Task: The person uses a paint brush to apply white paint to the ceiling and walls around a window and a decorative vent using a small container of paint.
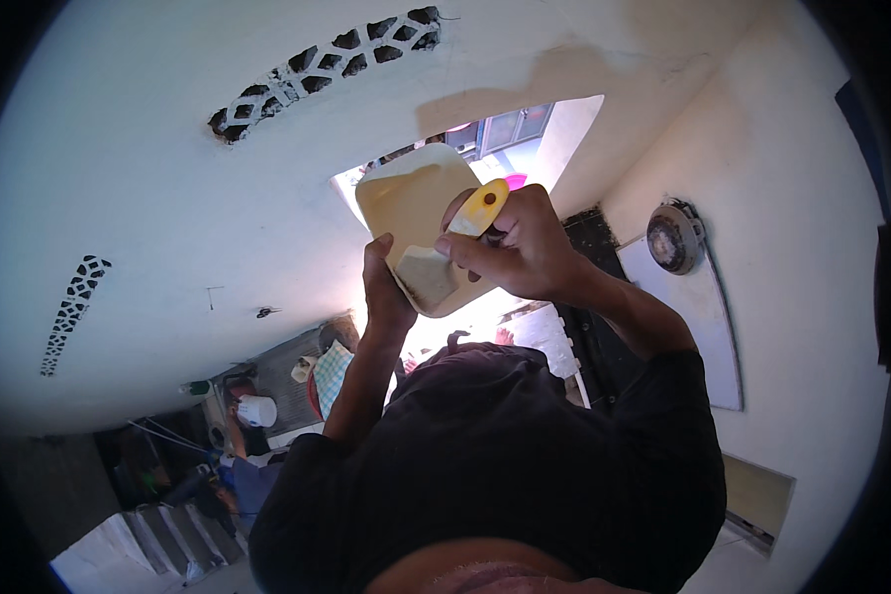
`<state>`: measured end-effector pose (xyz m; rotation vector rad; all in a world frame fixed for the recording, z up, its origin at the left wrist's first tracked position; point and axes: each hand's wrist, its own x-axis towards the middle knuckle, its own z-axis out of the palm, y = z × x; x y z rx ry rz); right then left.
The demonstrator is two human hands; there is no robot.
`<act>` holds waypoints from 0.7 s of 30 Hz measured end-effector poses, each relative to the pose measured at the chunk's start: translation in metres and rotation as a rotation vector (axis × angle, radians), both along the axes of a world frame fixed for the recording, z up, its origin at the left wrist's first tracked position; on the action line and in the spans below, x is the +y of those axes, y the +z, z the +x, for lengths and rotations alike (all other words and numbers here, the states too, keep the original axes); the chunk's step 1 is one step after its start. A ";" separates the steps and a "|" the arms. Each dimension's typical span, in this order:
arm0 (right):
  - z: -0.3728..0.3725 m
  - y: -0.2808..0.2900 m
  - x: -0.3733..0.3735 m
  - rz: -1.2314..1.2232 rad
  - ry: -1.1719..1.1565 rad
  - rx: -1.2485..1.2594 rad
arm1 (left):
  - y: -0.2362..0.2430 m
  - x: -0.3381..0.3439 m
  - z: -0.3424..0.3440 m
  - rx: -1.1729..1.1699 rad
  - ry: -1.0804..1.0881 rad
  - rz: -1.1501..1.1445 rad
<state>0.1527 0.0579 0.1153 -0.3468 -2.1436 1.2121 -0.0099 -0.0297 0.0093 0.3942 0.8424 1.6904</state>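
Observation:
My left hand (386, 287) grips the lower left rim of a shallow cream tray (406, 198), its thumb over the edge. The tray is raised in front of my chest and tilted, so its inside shows. My right hand (530, 252) is closed round a putty knife with a yellow handle (486, 201) that has a hole at its end. The knife's flat, flared head (429, 274) points down into the near part of the tray and looks coated in something pale. Whether it touches the tray floor, I cannot tell.
Ahead, a pale wall (168, 218) has patterned vent openings (327, 71) and a bright doorway (574, 139). A round grey fixture (673, 239) and a white board (698, 317) are on the right. At lower left are another person's sleeve (252, 485) and a white bucket (257, 411).

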 end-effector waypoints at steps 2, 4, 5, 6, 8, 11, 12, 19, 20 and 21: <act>0.005 0.005 0.002 -0.149 -0.030 -0.049 | -0.005 0.000 -0.005 0.016 -0.020 0.014; 0.010 0.016 0.008 -0.215 -0.065 -0.024 | -0.006 0.000 -0.005 0.011 -0.013 0.025; 0.012 0.023 0.011 -0.283 -0.099 0.004 | -0.007 0.000 -0.006 0.009 -0.006 0.034; 0.013 0.029 0.014 -0.220 -0.131 0.029 | -0.010 0.000 -0.007 0.005 -0.005 0.036; 0.011 0.030 0.025 -0.037 -0.209 0.036 | -0.018 0.000 -0.009 0.000 -0.041 0.094; 0.002 0.028 0.037 0.215 -0.338 0.003 | -0.025 0.000 -0.009 0.358 0.013 0.122; -0.001 0.031 0.038 0.308 -0.381 -0.102 | -0.025 0.000 -0.009 0.355 0.010 0.125; -0.015 0.025 0.040 0.540 -0.435 -0.311 | -0.031 0.000 -0.009 0.171 -0.026 0.094; -0.016 0.025 0.039 0.579 -0.432 -0.332 | -0.033 0.000 -0.010 0.165 -0.038 0.110; -0.016 0.025 0.039 0.580 -0.428 -0.333 | -0.033 0.000 -0.010 0.163 -0.034 0.109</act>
